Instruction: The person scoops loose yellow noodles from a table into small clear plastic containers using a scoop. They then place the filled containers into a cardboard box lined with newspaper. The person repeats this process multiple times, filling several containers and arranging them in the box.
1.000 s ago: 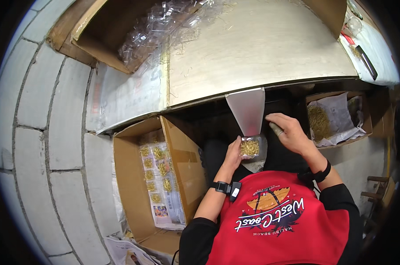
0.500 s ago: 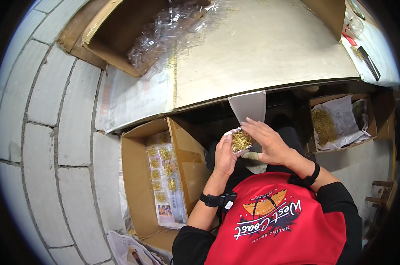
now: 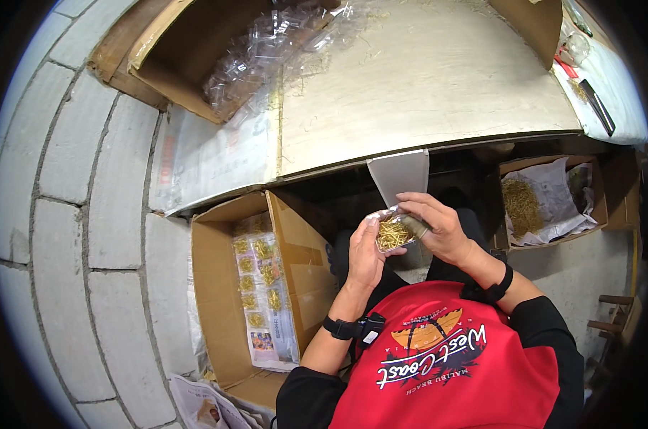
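Between my hands, in front of my lap, is a small clear plastic box (image 3: pixel 393 234) filled with thin gold-coloured pins. My left hand (image 3: pixel 365 256) grips it from the left, thumb along its side and fingers beneath. Over the far right corner my right hand (image 3: pixel 438 227) curls, its fingers at the upper edge and its thumb, wrapped in a pale cover, pressed to the right side. The clear plastic at the upper edge looks like a lid, but the fingers partly hide it.
At left, an open carton (image 3: pixel 227 300) holds several filled boxes on newspaper. Another carton (image 3: pixel 195 53) spills clear plastic cases onto the table (image 3: pixel 417 86). At right, a newspaper-lined carton (image 3: pixel 553 242) holds loose gold pins. A black-handled tool (image 3: pixel 597 107) lies at the far right.
My right hand's fingers have curled in from a stretched position, and its thumb has risen from below the box to its right side. The left hand keeps its hold.
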Demonstrator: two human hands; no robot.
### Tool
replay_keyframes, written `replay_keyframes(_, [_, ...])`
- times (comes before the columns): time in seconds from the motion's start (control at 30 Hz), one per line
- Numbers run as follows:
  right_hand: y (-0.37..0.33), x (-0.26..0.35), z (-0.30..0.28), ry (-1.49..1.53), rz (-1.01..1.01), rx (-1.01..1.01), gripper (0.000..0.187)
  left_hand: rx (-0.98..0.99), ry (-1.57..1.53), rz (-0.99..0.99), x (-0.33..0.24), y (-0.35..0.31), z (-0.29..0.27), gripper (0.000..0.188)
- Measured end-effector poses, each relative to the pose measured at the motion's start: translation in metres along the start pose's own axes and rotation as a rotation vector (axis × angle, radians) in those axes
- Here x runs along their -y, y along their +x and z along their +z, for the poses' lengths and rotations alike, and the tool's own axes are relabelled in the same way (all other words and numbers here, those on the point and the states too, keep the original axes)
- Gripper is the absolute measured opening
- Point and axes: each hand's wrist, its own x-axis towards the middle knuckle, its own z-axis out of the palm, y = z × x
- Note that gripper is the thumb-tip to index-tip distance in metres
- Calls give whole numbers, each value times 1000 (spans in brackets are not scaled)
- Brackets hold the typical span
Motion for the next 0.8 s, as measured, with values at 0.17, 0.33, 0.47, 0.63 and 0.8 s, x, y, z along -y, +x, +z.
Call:
replay_keyframes(0.17, [10,2,-13,-32,19,-40,34,-114,-41,23,-7,5,-6,35])
replay_keyframes(0.33, [25,4,-12,-114,-178,88,36,-117,-89,48,-23,13,-14,33])
replay_keyframes(0.47, [40,3,6,-240,-322,154,28,-132,-93,73,-40,19,-16,32])
replay_keyframes(0.63, [53,3,24,-207,-353,170,27,-155,-92,82,-54,17,-25,32])
replay_keyframes(0.8, [68,5,37,-191,-383,158,27,-193,-85,99,-66,17,-28,32])
